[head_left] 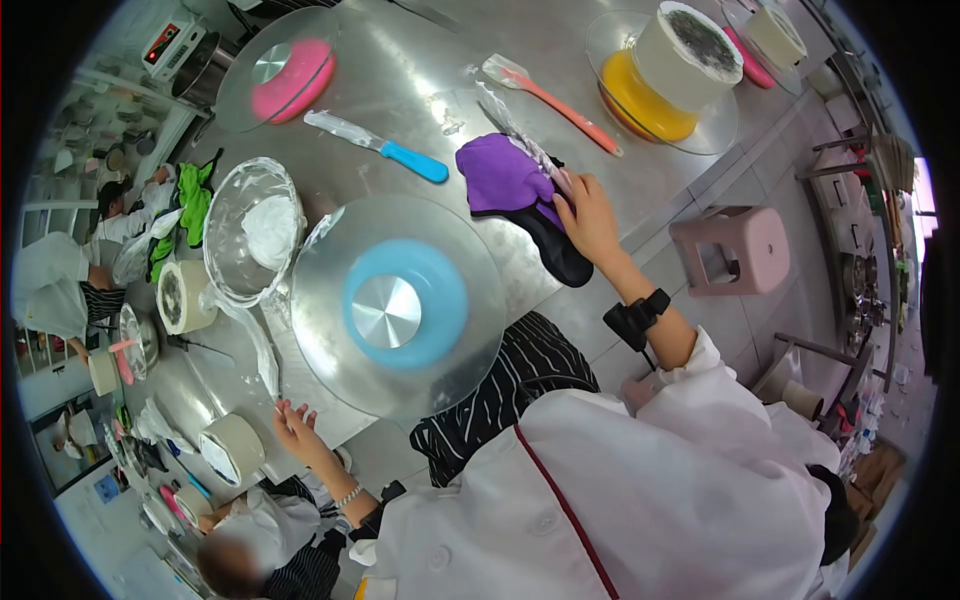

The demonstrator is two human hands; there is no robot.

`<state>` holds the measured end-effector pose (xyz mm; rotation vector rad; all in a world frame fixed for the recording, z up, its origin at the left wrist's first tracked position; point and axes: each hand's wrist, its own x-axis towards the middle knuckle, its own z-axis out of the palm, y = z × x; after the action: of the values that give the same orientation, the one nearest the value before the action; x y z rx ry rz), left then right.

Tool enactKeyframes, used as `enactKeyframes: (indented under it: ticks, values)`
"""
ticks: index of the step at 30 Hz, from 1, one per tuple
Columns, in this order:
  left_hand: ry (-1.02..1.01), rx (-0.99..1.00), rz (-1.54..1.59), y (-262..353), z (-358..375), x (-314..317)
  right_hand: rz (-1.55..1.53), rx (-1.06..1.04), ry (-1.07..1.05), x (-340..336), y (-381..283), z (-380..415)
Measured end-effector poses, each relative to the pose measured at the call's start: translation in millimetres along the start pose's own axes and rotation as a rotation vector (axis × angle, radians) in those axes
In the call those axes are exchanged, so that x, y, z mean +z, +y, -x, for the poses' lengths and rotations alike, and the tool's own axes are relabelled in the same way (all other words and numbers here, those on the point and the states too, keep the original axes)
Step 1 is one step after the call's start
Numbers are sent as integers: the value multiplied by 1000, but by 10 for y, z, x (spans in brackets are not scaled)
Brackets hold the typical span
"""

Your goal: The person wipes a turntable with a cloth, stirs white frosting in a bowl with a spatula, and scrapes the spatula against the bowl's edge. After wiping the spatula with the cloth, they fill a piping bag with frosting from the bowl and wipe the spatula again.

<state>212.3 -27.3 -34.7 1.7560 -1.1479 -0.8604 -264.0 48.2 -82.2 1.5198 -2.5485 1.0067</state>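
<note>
My right hand [588, 222] is closed around the pinkish handle end of a cream-smeared palette knife [512, 122], beside a purple and black cloth [500, 175] on the steel table. The knife's blade points away from me, along the cloth's far edge. At the lower left, my left hand [297, 430] has its fingers apart, fingertips right at the end of a cream-coated spatula [258, 350]. That spatula slants down from a glass bowl [222, 235] holding white cream. Between my hands stands a clear glass turntable [465, 300] with a blue base and a silver centre disc.
A blue-handled palette knife [410, 160] and an orange-handled scraper [565, 110] lie on the steel table. White-coated cakes [690, 58] stand at the back right and left. A glass stand with a pink base [290, 85] is at the far left. A pink stool [730, 250] stands on the right; people work at left.
</note>
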Motion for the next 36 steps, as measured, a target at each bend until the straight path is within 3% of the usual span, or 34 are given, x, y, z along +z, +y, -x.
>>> enactKeyframes:
  ticks: [3, 10, 16, 18, 22, 24, 29, 36]
  values:
    - [-5, 4, 10, 1, 32, 4, -11, 76, -96, -66, -22, 1]
    - [1, -1, 28, 119, 118, 4, -107, 44, -19, -64, 184, 85]
    - [-18, 134, 56, 688, 213, 236, -103, 71, -20, -65, 153, 46]
    - [-133, 296, 53, 969, 271, 405, -96, 75, -14, -31, 199, 48]
    - [-245, 439, 78, 1402, 334, 736, -116, 144, -85, -17, 239, -26]
    - [-283, 451, 97, 1492, 344, 865, -167, 358, -236, -46, 215, -129]
    - [-394, 453, 145, 1589, 356, 1208, -116, 307, -195, 41, 266, -257]
    - [-1026, 356, 105, 1926, 372, 2320, -64, 125, -181, -130, 566, -281]
